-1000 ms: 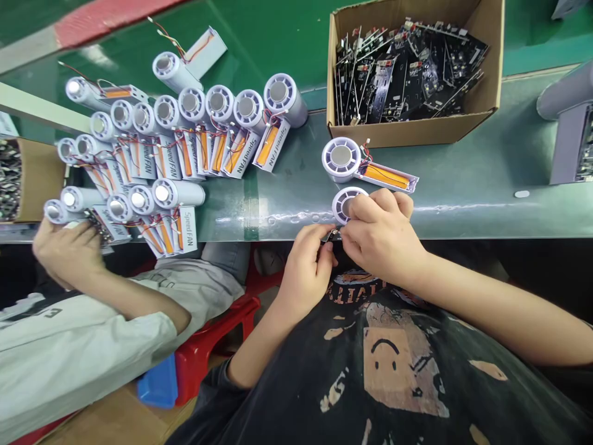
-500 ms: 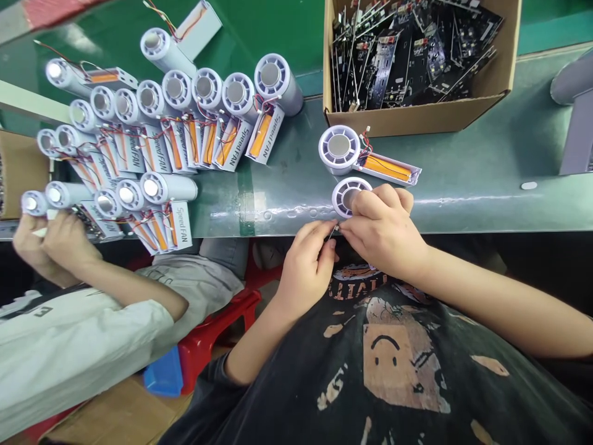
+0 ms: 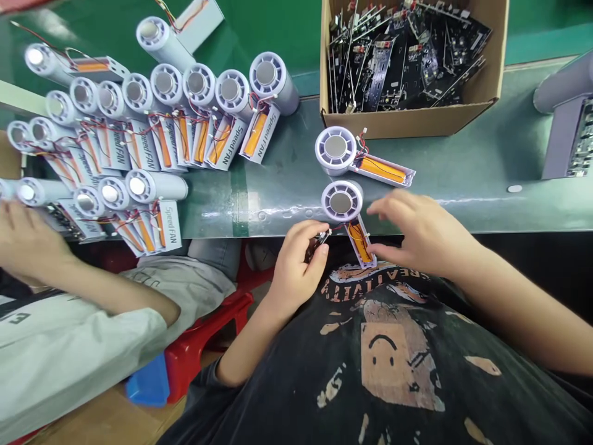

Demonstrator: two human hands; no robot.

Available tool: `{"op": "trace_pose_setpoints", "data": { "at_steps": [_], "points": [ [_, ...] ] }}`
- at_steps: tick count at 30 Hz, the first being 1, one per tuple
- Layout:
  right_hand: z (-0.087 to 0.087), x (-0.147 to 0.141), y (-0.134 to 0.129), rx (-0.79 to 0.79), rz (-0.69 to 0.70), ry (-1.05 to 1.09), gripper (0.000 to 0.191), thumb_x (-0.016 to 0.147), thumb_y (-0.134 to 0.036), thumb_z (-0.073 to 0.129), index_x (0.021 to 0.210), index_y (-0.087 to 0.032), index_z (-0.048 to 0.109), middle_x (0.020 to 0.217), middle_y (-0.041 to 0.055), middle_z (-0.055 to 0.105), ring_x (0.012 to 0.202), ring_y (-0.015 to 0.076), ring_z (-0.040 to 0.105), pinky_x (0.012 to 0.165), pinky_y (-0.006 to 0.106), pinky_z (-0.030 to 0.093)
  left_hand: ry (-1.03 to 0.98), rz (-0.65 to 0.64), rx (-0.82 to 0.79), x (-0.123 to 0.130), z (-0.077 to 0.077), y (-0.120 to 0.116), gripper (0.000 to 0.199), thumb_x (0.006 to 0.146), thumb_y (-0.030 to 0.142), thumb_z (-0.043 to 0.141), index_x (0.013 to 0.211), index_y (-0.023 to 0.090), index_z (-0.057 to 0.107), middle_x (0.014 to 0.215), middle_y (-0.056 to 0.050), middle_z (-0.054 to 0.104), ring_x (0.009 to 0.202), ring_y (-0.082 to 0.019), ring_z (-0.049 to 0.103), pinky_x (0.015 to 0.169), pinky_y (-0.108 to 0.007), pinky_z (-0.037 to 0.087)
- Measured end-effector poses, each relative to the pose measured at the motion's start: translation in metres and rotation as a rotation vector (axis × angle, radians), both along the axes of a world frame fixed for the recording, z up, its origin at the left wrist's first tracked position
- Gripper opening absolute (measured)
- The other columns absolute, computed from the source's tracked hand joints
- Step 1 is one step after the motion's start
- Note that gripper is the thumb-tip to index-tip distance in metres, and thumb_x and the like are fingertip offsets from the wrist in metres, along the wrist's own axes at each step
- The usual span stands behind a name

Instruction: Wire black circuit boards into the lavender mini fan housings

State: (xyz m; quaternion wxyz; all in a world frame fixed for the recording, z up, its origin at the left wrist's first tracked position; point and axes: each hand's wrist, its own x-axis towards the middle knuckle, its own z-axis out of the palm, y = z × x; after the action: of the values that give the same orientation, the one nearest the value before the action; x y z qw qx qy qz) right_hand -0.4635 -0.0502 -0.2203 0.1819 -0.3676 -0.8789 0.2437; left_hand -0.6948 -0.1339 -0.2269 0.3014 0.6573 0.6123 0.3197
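Observation:
A handheld fan [image 3: 341, 201] with a round grey-centred head lies at the table's front edge. Its open handle, with an orange battery [image 3: 357, 240] and wires inside, juts over the edge towards me. My left hand [image 3: 299, 262] pinches a small dark circuit board [image 3: 319, 237] with a white connector, just left of that handle; a red wire runs from there to the fan. Most of the board is hidden by the fingers. My right hand [image 3: 412, 232] is right of the fan, thumb and fingers apart, its thumb tip close to the handle.
Another open fan [image 3: 335, 148] lies just behind. Further back stands a cardboard box [image 3: 412, 123] full of black circuit boards [image 3: 393, 68]. Several fans [image 3: 266, 74] are lined up on the left, where a co-worker's hand [image 3: 32, 241] is. A fan part [image 3: 567, 123] lies far right.
My right hand has come off the fan, moved right and spread its fingers, uncovering the fan head and battery. My left hand still pinches the board. The co-worker's hands have shifted left.

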Motion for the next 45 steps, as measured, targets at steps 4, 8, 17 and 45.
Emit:
{"op": "trace_pose_setpoints", "data": {
  "at_steps": [4,8,17,45],
  "points": [
    [-0.003,-0.001,-0.009,0.044,0.037,-0.019,0.019,0.094,-0.022,0.053,0.107,-0.018,0.066,0.087,0.0065,0.066,0.075,0.0207,0.061,0.067,0.034,0.045,-0.06,-0.081,-0.016,0.002,0.002,0.001,0.023,0.088,0.013,0.056,0.11,0.02,0.059,0.116,-0.008,0.061,0.108,-0.019,0.062,0.091,-0.032,0.053],
    [-0.006,-0.01,-0.006,0.033,0.134,0.122,0.022,0.095,-0.016,0.05,0.102,-0.018,0.07,0.09,0.0079,0.069,0.08,0.0207,0.063,0.069,0.034,0.048,-0.044,-0.117,-0.041,0.007,0.005,0.003,0.031,0.087,0.009,0.055,0.115,0.021,0.057,0.114,-0.007,0.063,0.107,-0.019,0.062,0.096,-0.035,0.051],
    [-0.014,-0.011,0.003,-0.443,-0.299,0.6,0.015,0.09,-0.03,0.064,0.097,-0.024,0.075,0.09,0.0037,0.067,0.087,0.0188,0.065,0.082,0.038,0.056,0.059,-0.247,-0.088,0.009,0.008,0.004,0.034,0.09,0.011,0.052,0.121,0.021,0.063,0.113,-0.007,0.064,0.107,-0.018,0.062,0.095,-0.036,0.053],
    [-0.017,-0.01,-0.004,-0.788,-0.434,0.837,0.024,0.085,-0.046,0.07,0.091,-0.023,0.071,0.082,0.001,0.069,0.065,0.0119,0.06,0.057,0.026,0.05,0.178,-0.399,-0.23,0.023,0.013,0.014,0.043,0.091,0.012,0.044,0.132,0.024,0.051,0.1,-0.006,0.065,0.086,-0.019,0.065,0.081,-0.038,0.057]
  ]
}}
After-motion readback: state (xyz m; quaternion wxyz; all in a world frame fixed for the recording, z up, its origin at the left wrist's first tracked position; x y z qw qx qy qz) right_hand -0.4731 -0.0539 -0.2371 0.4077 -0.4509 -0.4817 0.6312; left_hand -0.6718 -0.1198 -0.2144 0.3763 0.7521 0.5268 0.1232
